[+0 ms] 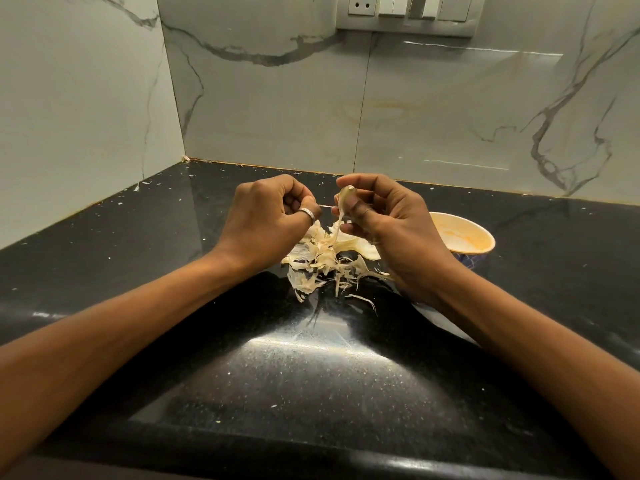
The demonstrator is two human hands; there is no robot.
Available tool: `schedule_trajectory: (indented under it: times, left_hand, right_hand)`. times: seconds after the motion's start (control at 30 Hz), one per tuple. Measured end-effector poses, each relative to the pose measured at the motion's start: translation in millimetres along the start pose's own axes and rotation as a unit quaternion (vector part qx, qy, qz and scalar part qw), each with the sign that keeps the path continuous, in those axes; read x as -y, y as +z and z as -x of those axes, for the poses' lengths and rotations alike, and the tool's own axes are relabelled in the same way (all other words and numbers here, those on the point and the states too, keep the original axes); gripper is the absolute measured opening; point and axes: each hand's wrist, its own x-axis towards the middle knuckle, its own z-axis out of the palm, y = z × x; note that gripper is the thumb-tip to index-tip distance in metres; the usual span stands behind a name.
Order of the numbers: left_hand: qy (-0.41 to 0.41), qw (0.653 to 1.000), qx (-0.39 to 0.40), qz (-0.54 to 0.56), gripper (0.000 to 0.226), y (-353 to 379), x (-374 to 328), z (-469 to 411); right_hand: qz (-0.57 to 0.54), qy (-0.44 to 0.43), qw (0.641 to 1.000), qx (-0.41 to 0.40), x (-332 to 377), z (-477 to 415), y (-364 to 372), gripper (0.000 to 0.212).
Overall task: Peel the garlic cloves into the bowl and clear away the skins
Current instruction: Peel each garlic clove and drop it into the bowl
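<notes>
The right hand [391,230] has its grip pinched on a small, pale garlic clove [347,195] above the shiny black speckled surface [311,375]. The left hand [266,223] pinches a thin strip of dry skin [327,206] stretched from it. The clove looks hard and slippery, so hold its fat middle. Skins look papery, light and easy to tear. A pile of skins [322,261] lies below, near the round yellow-lined bowl [478,237].

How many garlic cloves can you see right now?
1. The garlic clove is pinched in the right hand, above the skins; the left hand pinches a skin strand from it. Others may be hidden in the bowl or behind the hands.
</notes>
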Motion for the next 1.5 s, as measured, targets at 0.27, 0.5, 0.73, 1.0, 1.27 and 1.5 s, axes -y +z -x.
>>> schedule_trajectory:
  times: [0.27,0.5,0.73,1.0,1.27,1.5]
  left_hand:
    - [-0.022,0.999,0.013,-0.026,0.005,0.8,1.5,-0.6]
    - [0.011,1.0,0.01,-0.022,0.007,0.2,3.7,0.1]
    - [0.047,0.999,-0.014,-0.018,0.015,-0.7,1.5,0.8]
    - [0.082,0.996,0.039,0.016,0.027,1.4,3.5,1.7]
    - [0.097,0.99,0.06,0.079,0.028,2.0,2.3,0.8]
    - [0.016,0.985,0.084,0.152,0.014,0.3,7.3,-5.1]
  right_hand:
    - [0.02,-0.034,0.999,-0.033,3.0,-0.2,-1.2,0.023]
    - [0.043,-0.023,0.999,-0.012,1.5,0.1,-2.7,0.026]
    - [0.046,-0.014,0.999,0.006,-0.6,0.3,-1.1,0.025]
    - [0.029,-0.001,0.999,0.015,-1.6,-1.0,-2.1,0.022]
    - [0.0,-0.004,1.0,0.028,-1.6,-1.4,-2.0,0.022]
    - [-0.014,0.006,1.0,0.027,0.8,-0.7,-1.7,0.036]
